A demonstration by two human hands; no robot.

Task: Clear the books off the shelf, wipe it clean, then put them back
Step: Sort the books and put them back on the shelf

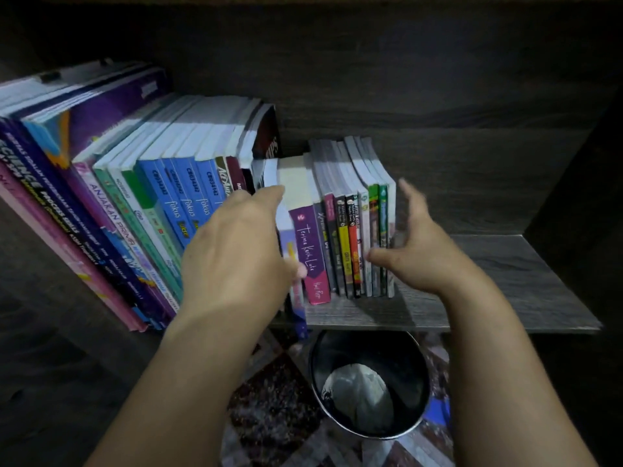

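Clearing looked barely begun: books lined the shelf; left hand and right hand, spread and empty, flanked a few.

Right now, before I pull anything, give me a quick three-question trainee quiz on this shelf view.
1. True or false: the books are already off the shelf.
2. What sits below the shelf's front edge? A) a bin B) a chair C) a ladder
3. Fill in: the right grip, beside the last book in the row, holds ___.
Key: 1 false; 2 A; 3 nothing.
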